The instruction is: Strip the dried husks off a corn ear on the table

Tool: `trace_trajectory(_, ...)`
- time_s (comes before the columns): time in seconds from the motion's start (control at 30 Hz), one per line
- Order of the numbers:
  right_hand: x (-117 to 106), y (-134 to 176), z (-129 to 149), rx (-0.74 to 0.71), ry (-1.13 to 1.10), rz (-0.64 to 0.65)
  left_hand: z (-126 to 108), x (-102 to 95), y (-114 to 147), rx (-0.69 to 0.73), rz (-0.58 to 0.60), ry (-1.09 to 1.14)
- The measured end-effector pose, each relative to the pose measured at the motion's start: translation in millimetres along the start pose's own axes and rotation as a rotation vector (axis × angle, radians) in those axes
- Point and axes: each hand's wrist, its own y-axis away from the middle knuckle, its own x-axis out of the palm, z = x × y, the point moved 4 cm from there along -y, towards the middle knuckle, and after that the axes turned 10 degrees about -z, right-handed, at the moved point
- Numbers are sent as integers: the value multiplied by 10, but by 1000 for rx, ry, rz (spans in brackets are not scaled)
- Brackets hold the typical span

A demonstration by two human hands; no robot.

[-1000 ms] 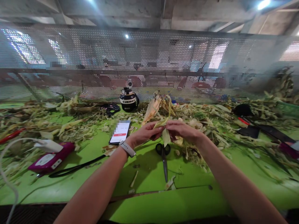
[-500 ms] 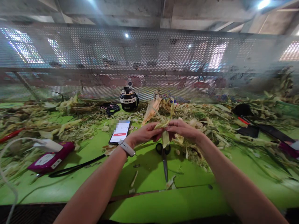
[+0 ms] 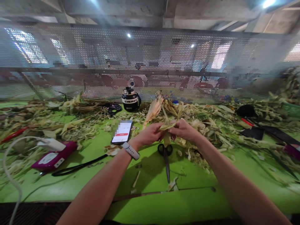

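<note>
Both hands pinch pale green corn husk strips (image 3: 167,126) over the middle of the green table. My left hand (image 3: 152,133), with a light watch band (image 3: 130,150) at the wrist, is closed on the husk's left side. Closed on the right side is my right hand (image 3: 184,129); one strip end sticks up beside its fingers and another hangs down between the hands. Just below them lies a pair of scissors (image 3: 167,161), black handles away from me and blades pointing toward me. The fingertips partly cover the husk.
A phone (image 3: 122,132) lies left of my hands, near a purple power strip (image 3: 55,156) with a white cable. A black bottle (image 3: 130,99) stands behind. Loose husks (image 3: 217,122) cover the table's back and sides, before a perforated metal screen (image 3: 154,62). Small husk scraps (image 3: 172,184) lie near the scissors.
My right hand has shifted slightly right and its fingers have curled in more. The husk strip's upper end now leans further right. My left hand keeps its hold.
</note>
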Motion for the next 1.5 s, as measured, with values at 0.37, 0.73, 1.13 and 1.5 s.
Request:
trace_trajectory(0.37, 52, 6, 5, -216, 637, -362, 93, 168, 26, 102, -280, -470)
trace_trajectory(0.73, 15, -97, -208, -138, 341, -246, 144, 204, 24, 85, -152, -684)
trace_trajectory(1.13, 105, -74, -135, -245, 910, -255, 171, 184, 24, 53, -96, -787)
trace_trajectory(1.5, -16, -151, -244, -141, 433, -78, 221, 68, -30, 9, -102, -553)
